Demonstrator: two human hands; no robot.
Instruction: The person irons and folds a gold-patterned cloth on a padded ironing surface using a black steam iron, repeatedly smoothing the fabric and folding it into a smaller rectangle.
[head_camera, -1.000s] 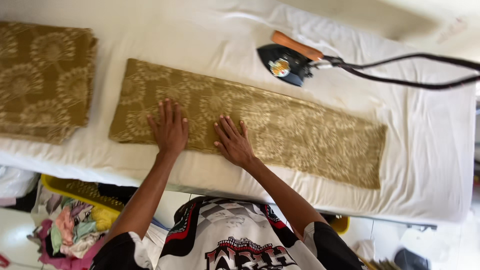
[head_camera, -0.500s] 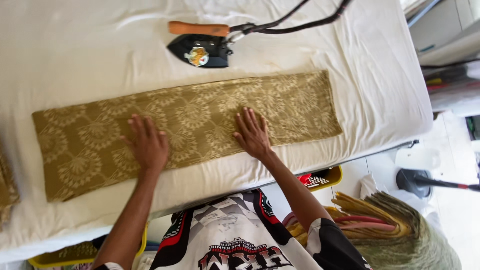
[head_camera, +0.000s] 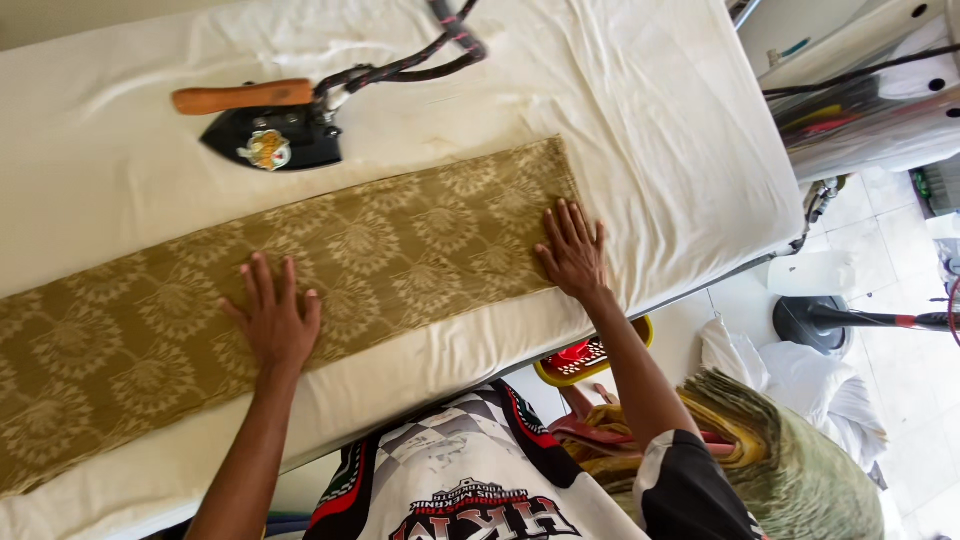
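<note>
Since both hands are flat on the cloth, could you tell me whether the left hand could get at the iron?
Probably yes: the left hand lies just below the iron, with only flat patterned cloth between.

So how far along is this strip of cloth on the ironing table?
Done: the olive patterned cloth lies folded into a long, flat strip on the white padded table. In hand: the left hand and right hand press flat on it, fingers spread. Left: the iron sits apart, untouched.

Bare forearms; white jersey with black sleeves, red trim, checkered pattern.
</note>
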